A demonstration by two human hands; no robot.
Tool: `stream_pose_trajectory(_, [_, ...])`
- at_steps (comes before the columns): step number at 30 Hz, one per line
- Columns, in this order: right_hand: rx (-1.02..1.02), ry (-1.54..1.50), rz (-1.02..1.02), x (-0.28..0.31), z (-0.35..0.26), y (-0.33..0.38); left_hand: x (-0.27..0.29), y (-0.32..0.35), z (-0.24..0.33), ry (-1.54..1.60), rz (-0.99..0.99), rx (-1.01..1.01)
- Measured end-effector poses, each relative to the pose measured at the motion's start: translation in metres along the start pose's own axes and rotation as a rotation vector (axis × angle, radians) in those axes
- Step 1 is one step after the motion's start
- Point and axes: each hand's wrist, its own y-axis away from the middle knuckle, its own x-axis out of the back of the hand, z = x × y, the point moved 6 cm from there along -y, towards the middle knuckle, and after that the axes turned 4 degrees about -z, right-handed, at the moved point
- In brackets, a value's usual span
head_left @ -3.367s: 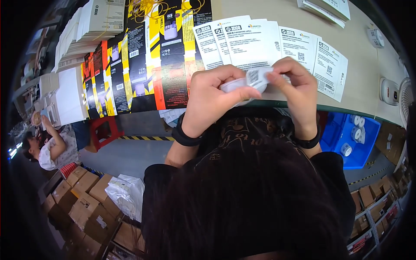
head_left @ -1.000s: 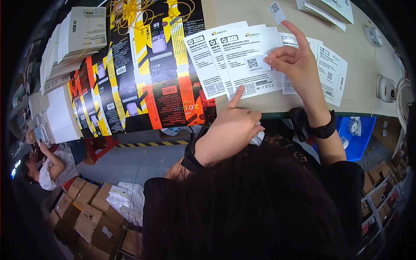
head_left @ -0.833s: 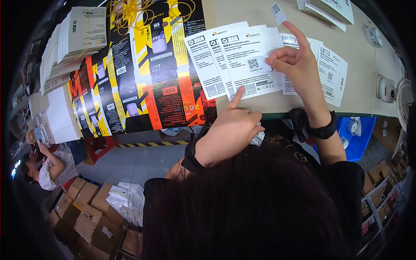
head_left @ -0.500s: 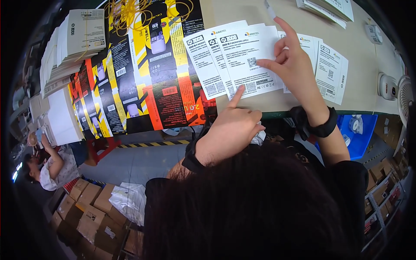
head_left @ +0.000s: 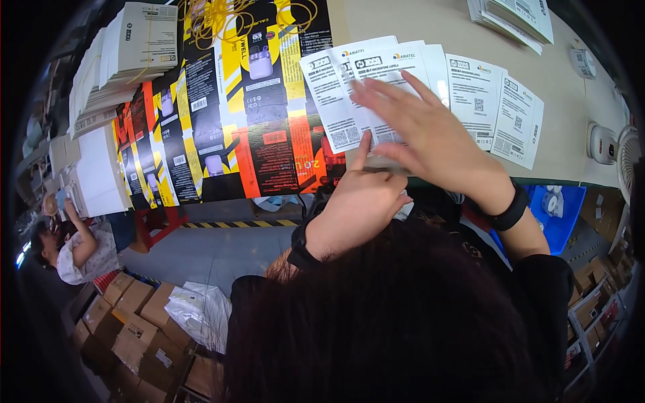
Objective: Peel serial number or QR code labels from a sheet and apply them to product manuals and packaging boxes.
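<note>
Right now the bench's (head_left: 571, 171) near edge runs just below the leaflet (head_left: 384, 70) that lies under my hands. Beyond that leaflet's far edge, and off to its right, pale bench top shows, reaching to a second pile of leaflets (head_left: 517, 23) far right of it. Well to the leaflet's right stand a tape roll (head_left: 582, 63), a small white device (head_left: 603, 143) and a fan (head_left: 629, 156). Room is tighter on the leaflet's left: other leaflets (head_left: 324, 87) overlap there, with printed sheets (head_left: 265, 101) just beside them. Two more leaflets (head_left: 474, 101) are spread to its right.

My left hand (head_left: 356, 209) is at the leaflet's near edge, index finger stretched out with its tip on the paper and the other fingers curled; something white shows beneath, though I can't tell whether I grip it. My right hand (head_left: 437, 140) is open above the leaflet, fingers spread and blurred, so I can't tell if they touch it. Below the leaflet, to its right past the bench edge, sits a blue bin (head_left: 572, 213).
</note>
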Motion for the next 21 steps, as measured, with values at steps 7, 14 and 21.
stream_pose_trajectory(7, [-0.224,0.149,-0.182,0.004,0.021,0.021,-0.006,-0.001,0.001,-0.037,-0.087,0.000])
stream_pose_trajectory(14, [-0.321,-0.133,0.170,0.028,0.033,0.021,-0.005,-0.001,-0.001,-0.057,-0.115,0.011])
stream_pose_trajectory(21, [-0.647,-0.948,0.233,-0.010,0.065,0.025,-0.007,-0.001,-0.003,-0.028,-0.161,0.039])
